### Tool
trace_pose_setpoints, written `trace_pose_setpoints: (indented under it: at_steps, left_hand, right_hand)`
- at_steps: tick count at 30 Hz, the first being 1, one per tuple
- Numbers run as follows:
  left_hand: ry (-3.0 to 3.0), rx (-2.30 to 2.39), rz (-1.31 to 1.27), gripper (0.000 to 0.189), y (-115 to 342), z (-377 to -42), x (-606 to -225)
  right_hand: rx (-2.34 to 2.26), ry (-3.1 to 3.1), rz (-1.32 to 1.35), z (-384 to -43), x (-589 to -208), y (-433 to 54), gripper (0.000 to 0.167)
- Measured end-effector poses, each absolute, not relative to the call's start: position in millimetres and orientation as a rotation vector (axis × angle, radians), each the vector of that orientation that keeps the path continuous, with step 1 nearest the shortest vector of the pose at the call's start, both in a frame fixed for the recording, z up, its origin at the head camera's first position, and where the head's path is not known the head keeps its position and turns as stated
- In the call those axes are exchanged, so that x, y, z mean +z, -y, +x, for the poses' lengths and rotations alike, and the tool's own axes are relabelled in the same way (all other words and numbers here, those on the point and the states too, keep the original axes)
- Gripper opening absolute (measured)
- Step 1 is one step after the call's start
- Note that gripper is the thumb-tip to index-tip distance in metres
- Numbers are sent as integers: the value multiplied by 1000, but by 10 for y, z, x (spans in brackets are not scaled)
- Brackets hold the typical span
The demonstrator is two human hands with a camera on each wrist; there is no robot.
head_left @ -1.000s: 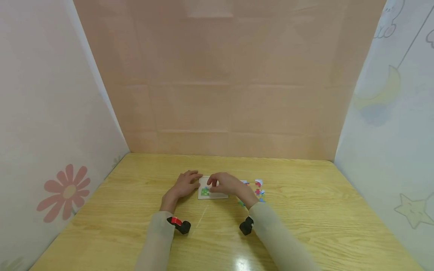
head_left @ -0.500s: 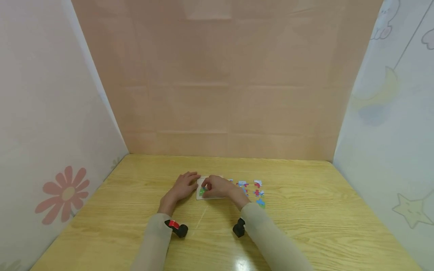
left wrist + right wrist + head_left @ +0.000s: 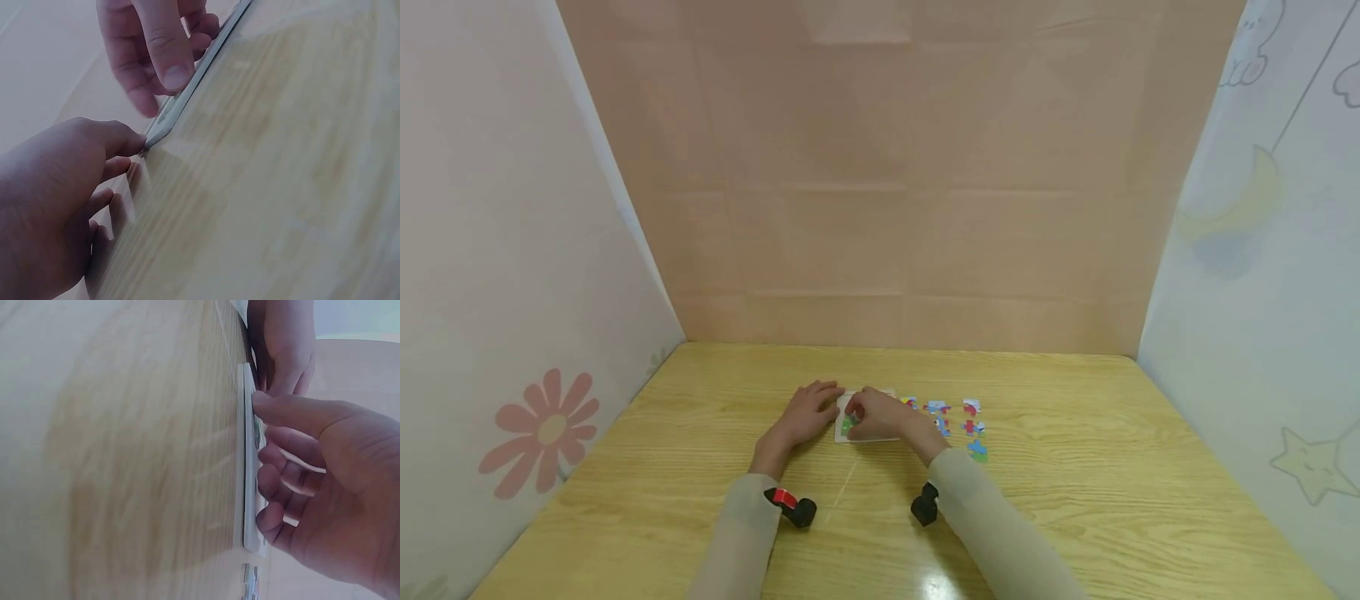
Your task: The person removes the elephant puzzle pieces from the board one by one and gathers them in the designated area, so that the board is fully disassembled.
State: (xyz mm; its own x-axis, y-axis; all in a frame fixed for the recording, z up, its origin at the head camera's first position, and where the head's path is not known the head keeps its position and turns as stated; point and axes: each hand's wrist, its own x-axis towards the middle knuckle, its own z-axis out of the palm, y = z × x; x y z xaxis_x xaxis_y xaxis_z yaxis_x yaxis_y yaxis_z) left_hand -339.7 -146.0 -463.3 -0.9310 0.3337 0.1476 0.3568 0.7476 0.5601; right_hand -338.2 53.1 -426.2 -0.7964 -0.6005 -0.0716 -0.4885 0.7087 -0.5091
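A small white puzzle board (image 3: 867, 439) lies flat on the table in the head view, mostly under my right hand (image 3: 880, 414). A green puzzle piece (image 3: 847, 424) sits in its lower left corner. My right thumb and bent fingers reach down onto that piece; in the right wrist view the thumb tip lies at the board (image 3: 251, 506) beside a bit of green. My left hand (image 3: 808, 412) rests at the board's left side with fingers extended, and its thumb tip touches the board's corner in the left wrist view.
Several loose puzzle pieces (image 3: 973, 427) in blue, red and green lie on the wooden table (image 3: 1075, 475) right of the board, some partly behind my right wrist. A brown panel (image 3: 910, 208) stands behind the table, with pale decorated walls at both sides.
My right hand has moved a little left and down onto the green puzzle piece, its thumb and fingers coming closer around it. The left hand stays at the board's edge.
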Motion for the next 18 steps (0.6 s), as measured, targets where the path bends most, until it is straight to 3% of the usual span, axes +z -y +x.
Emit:
trace_pose_setpoints:
  at_steps: [13, 18]
  left_hand:
    - [2901, -920, -590, 41, 1474, -3446, -4673]
    - [2903, -912, -587, 41, 1473, -3462, -4678]
  right_hand:
    - [-737, -2660, -857, -3359, -4229, -500, 35]
    - [-754, -2699, -929, -3345, -4236, -526, 27]
